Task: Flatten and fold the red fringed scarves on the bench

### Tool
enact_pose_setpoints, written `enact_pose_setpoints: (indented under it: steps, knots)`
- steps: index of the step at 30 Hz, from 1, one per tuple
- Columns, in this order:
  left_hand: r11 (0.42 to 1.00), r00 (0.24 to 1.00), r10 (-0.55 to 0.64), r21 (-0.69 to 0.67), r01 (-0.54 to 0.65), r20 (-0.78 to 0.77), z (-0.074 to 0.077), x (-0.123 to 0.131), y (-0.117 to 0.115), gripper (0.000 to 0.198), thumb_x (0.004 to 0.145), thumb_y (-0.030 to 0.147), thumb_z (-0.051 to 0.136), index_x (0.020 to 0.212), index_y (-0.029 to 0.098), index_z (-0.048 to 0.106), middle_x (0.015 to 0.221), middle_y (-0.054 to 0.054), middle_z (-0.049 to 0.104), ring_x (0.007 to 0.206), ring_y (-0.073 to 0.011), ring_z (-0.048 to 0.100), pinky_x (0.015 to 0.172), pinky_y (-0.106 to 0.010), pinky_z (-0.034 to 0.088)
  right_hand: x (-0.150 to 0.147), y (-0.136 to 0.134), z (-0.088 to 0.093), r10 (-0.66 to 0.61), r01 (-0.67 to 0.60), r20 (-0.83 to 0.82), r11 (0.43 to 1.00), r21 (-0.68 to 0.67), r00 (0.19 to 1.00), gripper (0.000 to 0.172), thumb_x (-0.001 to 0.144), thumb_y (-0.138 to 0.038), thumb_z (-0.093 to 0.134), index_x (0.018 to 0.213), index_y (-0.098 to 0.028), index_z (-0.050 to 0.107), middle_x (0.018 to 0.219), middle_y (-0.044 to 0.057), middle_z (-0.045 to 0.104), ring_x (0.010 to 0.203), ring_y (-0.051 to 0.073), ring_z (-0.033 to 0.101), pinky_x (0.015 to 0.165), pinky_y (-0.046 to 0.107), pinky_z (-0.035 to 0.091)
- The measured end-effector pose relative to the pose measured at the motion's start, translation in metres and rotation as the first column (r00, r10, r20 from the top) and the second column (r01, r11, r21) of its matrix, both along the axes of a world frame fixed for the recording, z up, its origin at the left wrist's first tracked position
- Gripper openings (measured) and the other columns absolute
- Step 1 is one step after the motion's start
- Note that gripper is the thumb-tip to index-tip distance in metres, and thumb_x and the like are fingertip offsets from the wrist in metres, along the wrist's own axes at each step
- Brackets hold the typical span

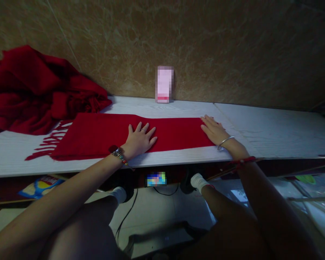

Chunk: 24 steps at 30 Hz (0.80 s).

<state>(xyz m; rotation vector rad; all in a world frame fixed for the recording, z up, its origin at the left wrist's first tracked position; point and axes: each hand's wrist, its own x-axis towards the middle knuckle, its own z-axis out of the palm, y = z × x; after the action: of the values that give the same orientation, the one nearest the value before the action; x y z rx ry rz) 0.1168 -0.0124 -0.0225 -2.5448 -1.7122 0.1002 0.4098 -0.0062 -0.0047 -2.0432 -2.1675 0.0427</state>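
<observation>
A red scarf (105, 135) lies folded in a long flat strip on the white wood-grain table, its fringe spread out at the left end. My left hand (141, 139) rests flat on the middle of the scarf with its fingers spread. At the scarf's right end, my right hand (213, 130) lies palm down with fingers stretched out, covering part of that edge. Neither hand grips anything. To the left, a crumpled heap of red cloth (38, 90) is piled behind the fringe.
A blurred pink phone-like object (164, 85) leans upright against the brown marbled wall (219, 54). Below the front edge of the table (273, 133) are a yellow and blue packet (42, 186), a small blurred screen (156, 179), black cables and my feet.
</observation>
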Motion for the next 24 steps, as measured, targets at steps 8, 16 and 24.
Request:
enact_pose_setpoints:
  steps: [8,16,24]
  knots:
    - [0.999,0.988,0.017,-0.032,-0.012,0.154,0.003,-0.006,0.005,0.053,0.094,0.046,0.027,0.142,0.025,0.035,0.153,-0.011,0.024,0.139,-0.0349,0.02,0.106,-0.062,0.022,-0.073,0.007,-0.007,0.244,-0.249,-0.057,0.965,-0.088,0.968,0.054,0.092,-0.041,0.034,0.144,-0.026,0.032,0.154,0.005,0.022,0.141,0.028,0.015,0.109,0.061,0.018]
    - [0.956,0.906,0.258,0.046,-0.29,0.336,0.009,-0.068,0.021,0.056,0.092,0.048,0.027,0.141,0.023,0.037,0.152,-0.013,0.025,0.138,-0.0359,0.022,0.103,-0.06,0.028,-0.1,0.017,-0.019,0.256,-0.249,0.01,0.949,-0.196,0.967,0.056,0.093,-0.039,0.032,0.146,-0.021,0.028,0.155,0.006,0.018,0.142,0.027,0.013,0.111,0.057,0.015]
    - [0.932,0.913,0.345,0.037,-0.361,0.216,-0.005,-0.093,0.019,0.057,0.091,0.046,0.028,0.14,0.019,0.04,0.149,-0.014,0.033,0.137,-0.0356,0.025,0.106,-0.058,0.024,-0.088,0.031,-0.04,0.278,-0.27,0.075,0.957,-0.104,0.958,0.057,0.092,-0.048,0.03,0.145,-0.026,0.03,0.153,0.004,0.026,0.141,0.025,0.019,0.111,0.055,0.019]
